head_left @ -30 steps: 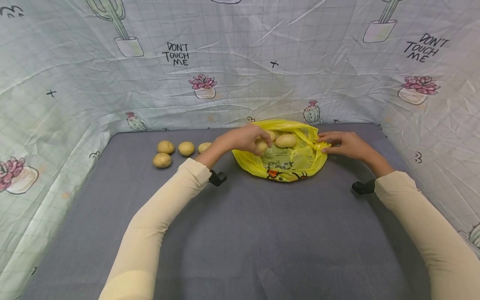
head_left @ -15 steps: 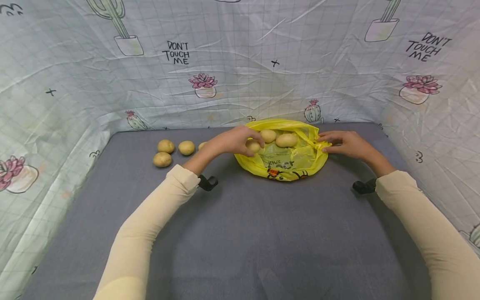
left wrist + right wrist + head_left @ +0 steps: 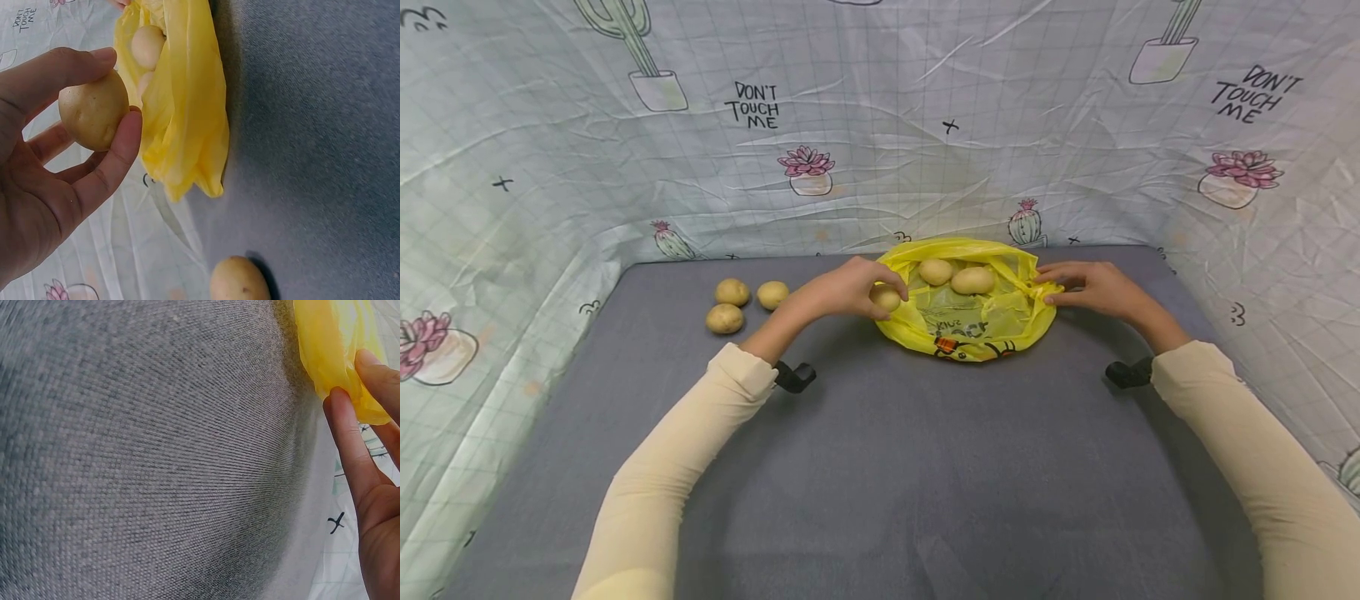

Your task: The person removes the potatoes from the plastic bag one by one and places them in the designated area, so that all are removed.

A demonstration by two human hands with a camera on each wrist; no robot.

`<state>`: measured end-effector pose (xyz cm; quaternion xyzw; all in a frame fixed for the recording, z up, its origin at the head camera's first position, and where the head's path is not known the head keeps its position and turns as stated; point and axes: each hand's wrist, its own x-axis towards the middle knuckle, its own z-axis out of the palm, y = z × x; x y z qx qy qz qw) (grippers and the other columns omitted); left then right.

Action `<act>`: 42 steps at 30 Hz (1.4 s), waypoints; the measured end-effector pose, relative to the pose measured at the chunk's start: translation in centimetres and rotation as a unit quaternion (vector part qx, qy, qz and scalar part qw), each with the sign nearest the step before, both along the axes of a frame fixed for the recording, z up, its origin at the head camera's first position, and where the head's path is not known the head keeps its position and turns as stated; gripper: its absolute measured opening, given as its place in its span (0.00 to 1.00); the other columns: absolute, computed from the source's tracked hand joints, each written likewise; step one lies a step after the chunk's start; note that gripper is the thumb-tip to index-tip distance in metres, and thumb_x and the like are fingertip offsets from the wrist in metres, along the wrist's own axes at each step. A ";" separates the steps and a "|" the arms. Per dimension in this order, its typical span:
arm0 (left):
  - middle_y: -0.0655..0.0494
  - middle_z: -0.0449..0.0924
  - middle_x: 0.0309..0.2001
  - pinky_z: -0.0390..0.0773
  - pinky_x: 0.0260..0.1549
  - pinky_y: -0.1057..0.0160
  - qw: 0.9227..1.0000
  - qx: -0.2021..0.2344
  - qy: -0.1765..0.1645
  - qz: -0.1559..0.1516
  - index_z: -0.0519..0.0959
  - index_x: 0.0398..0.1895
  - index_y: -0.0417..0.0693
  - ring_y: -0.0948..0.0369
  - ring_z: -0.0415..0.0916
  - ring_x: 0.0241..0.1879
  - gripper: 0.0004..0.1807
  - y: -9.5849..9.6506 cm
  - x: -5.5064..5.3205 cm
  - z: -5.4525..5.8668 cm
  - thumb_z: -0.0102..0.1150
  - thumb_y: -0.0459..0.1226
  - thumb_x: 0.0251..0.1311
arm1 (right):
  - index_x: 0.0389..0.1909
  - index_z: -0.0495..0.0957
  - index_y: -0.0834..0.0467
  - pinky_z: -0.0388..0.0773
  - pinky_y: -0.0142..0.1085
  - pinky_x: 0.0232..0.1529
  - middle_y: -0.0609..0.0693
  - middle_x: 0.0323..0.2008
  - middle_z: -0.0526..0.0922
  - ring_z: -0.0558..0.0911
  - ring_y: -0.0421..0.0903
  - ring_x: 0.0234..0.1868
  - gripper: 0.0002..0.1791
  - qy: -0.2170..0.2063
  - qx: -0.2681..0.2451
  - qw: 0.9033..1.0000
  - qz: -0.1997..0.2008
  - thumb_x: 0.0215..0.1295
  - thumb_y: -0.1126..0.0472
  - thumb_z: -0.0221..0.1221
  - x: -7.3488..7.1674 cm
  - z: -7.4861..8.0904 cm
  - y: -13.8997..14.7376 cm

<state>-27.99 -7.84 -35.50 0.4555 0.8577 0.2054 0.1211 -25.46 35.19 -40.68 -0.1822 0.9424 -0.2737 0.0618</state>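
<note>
My left hand (image 3: 848,287) holds a potato (image 3: 95,111) between thumb and fingertips, at the left rim of a yellow plastic bag (image 3: 917,337). The bag lies with its mouth spread wide, and two potatoes show inside, one round (image 3: 936,272) and one longer (image 3: 972,281). At the bag's right edge, my right hand (image 3: 1093,289) pinches the gathered plastic between thumb and fingers. In the right wrist view the fingertips (image 3: 340,403) sit on the yellow film.
Three potatoes lie on the grey cloth-covered table (image 3: 880,467) at the back left: one behind (image 3: 732,292), one in front (image 3: 725,318), one to the right (image 3: 772,295). In the left wrist view a potato (image 3: 239,279) lies near the bag. A printed curtain (image 3: 880,125) encloses the back and sides.
My left hand has drawn leftward with its potato, from over the bag's interior to the left rim. The round potato inside is now uncovered. My right hand stays on the bag's edge.
</note>
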 end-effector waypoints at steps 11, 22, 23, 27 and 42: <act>0.51 0.85 0.51 0.76 0.48 0.54 1.000 0.018 0.012 0.015 0.86 0.51 0.45 0.54 0.78 0.48 0.18 -1.8 0.7 0.0 0.73 0.33 0.56 | 0.63 0.81 0.52 0.76 0.56 0.55 0.53 0.69 0.74 0.81 0.56 0.59 0.23 0.006 0.004 1.000 0.002 0.68 0.52 0.66 0.0 -0.1 0.1; 0.49 0.85 0.52 0.77 0.46 0.52 0.999 0.021 0.007 0.042 0.85 0.52 0.44 0.53 0.78 0.48 0.19 -4.4 1.7 0.6 0.74 0.32 0.55 | 0.62 0.82 0.52 0.74 0.55 0.56 0.52 0.69 0.75 0.76 0.57 0.64 0.22 0.018 0.002 1.000 -0.001 0.68 0.53 0.67 0.1 -0.2 0.1; 0.50 0.85 0.52 0.77 0.46 0.53 0.999 0.020 0.007 0.044 0.85 0.51 0.45 0.53 0.78 0.48 0.19 -4.7 1.8 0.6 0.74 0.33 0.55 | 0.62 0.82 0.52 0.75 0.55 0.55 0.52 0.69 0.74 0.76 0.57 0.64 0.22 0.019 0.002 1.000 -0.001 0.68 0.53 0.67 0.2 -0.2 0.1; 0.52 0.85 0.52 0.77 0.47 0.53 0.998 0.020 0.004 0.058 0.86 0.51 0.48 0.54 0.78 0.48 0.18 -5.8 2.1 0.4 0.75 0.33 0.55 | 0.62 0.82 0.52 0.75 0.54 0.54 0.52 0.69 0.74 0.77 0.56 0.63 0.22 0.023 0.005 1.000 -0.001 0.68 0.53 0.67 0.2 -0.3 0.1; 0.50 0.85 0.53 0.77 0.50 0.50 0.996 0.020 0.002 0.087 0.86 0.50 0.49 0.52 0.79 0.51 0.19 -8.8 2.8 0.2 0.75 0.31 0.54 | 0.61 0.83 0.50 0.76 0.42 0.49 0.50 0.68 0.76 0.79 0.53 0.61 0.21 0.033 0.008 0.999 -0.001 0.67 0.53 0.67 0.2 -0.5 0.2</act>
